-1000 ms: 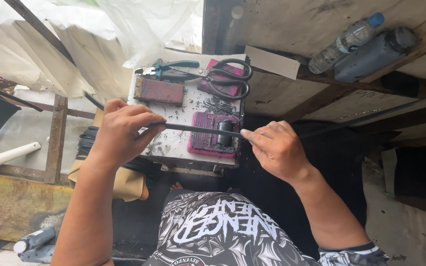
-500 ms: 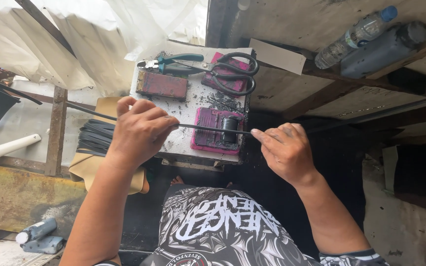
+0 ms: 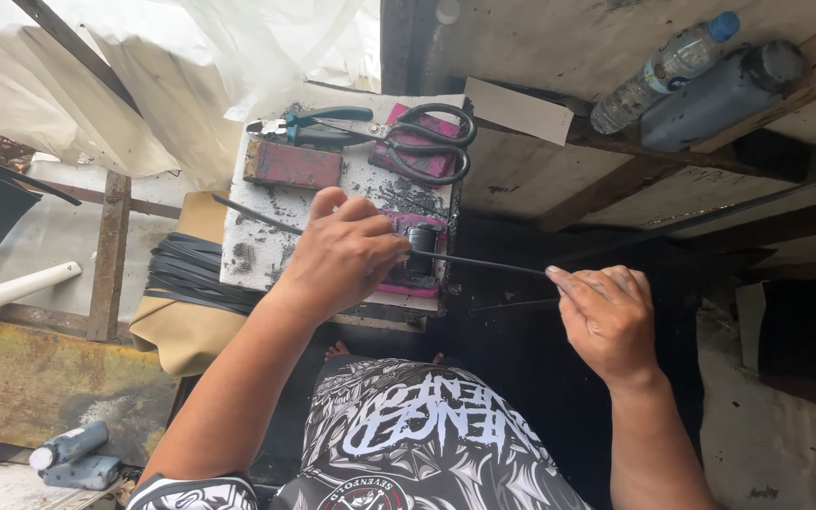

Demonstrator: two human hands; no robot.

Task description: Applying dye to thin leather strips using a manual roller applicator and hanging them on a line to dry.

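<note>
A small, grimy white tabletop point(image 3: 257, 255) carries black scissors point(image 3: 432, 142) and green-handled pliers point(image 3: 309, 123) at its far edge. The left hand point(image 3: 342, 255) lies knuckles-up over the near edge, fingers curled and pressed onto a thin black strip point(image 3: 484, 263). The right hand point(image 3: 606, 316), off to the side, pinches the strip's end, pulling it taut.

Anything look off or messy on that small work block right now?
Mostly wear, nothing broken. The white work block is smeared with black grime and shavings. The scissors and pliers lie crossed at its far edge. The left hand and right hand hold a thin black strip taut.
</note>
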